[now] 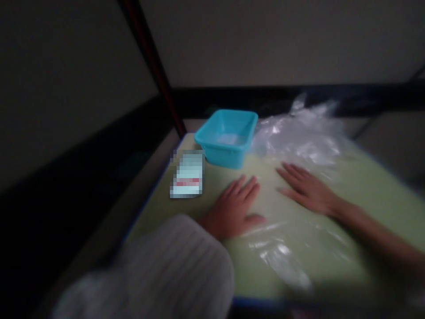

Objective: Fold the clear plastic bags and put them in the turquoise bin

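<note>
A clear plastic bag or sheet lies flat on the pale yellow-green table in front of me. My left hand rests palm down at its left side, fingers stretched out and apart. Across from it, my right hand also lies flat with fingers extended, near the sheet's far part. Neither hand grips anything. The sheet's exact outline is hard to make out because it is transparent and the picture is blurred.
Behind the hands stands a turquoise plastic basin with something whitish in it. To its right is a heap of crumpled clear plastic. A phone-like object, pixelated, lies at the table's left edge. Walls rise behind and to the left.
</note>
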